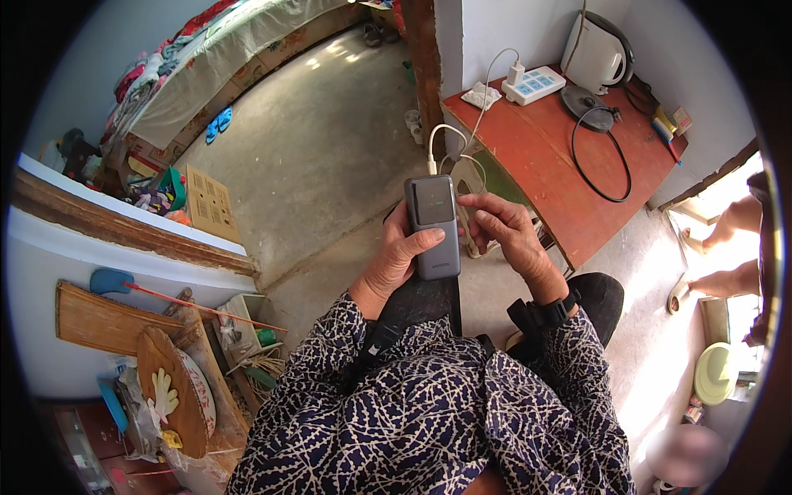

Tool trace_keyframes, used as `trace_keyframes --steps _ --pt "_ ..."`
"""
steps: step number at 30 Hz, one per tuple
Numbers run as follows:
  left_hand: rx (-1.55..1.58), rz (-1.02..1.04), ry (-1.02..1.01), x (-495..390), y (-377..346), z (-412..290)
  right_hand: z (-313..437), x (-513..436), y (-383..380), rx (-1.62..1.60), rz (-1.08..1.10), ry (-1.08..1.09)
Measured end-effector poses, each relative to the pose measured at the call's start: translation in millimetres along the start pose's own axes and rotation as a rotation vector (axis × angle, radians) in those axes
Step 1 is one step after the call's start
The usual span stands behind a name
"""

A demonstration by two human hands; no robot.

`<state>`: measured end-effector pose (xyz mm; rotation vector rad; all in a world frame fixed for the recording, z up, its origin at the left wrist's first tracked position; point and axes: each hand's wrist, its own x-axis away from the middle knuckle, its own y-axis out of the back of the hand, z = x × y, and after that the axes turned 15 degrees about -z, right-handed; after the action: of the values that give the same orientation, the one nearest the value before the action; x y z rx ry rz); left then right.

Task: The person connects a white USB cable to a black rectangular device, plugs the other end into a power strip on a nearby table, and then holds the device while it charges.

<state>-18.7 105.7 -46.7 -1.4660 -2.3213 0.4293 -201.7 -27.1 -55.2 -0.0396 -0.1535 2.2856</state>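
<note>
My left hand (396,250) holds a grey power bank (439,247) upright above my lap, its thumb across the front. A small green mark glows on the glossy dark display (434,201). A white USB cable (432,162) is plugged into the power bank's top end and loops towards the table. Beside the right edge of the power bank is my right hand (504,229), its index fingertip at the upper side and the other fingers curled. I cannot tell whether that fingertip presses on it. Nothing is gripped in the right hand.
A red table (526,148) at right bears a white power strip (533,85) with a charger (516,73), an electric kettle (594,52) and its base (585,105). Another person's legs (733,247) are at far right. A wooden stand (216,371) is at left.
</note>
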Motion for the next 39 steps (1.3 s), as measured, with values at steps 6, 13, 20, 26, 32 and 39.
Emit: trace_keyframes --steps 6,13,20,26,32,39 --pt "0.003 0.003 -0.004 -1.8 1.5 2.8 -2.5 -0.9 0.5 -0.021 0.008 0.001" --pt "-0.009 -0.007 -0.025 -2.4 1.5 6.1 -0.3 -0.3 -0.8 -0.007 -0.006 0.002" --pt "-0.027 -0.042 -0.033 -3.7 -2.3 9.4 -0.8 -0.3 -1.5 -0.018 -0.007 0.030" --pt "-0.071 -0.034 -0.082 -4.4 -8.8 9.1 -0.4 -1.7 0.8 -0.017 -0.019 0.035" --pt "-0.130 -0.057 -0.131 -5.4 -9.3 10.6 -0.4 -3.7 3.1 -0.022 -0.059 0.056" --pt "-0.123 -0.062 -0.120 -6.7 -6.6 12.2 9.8 -24.9 19.5 0.000 -0.213 0.087"
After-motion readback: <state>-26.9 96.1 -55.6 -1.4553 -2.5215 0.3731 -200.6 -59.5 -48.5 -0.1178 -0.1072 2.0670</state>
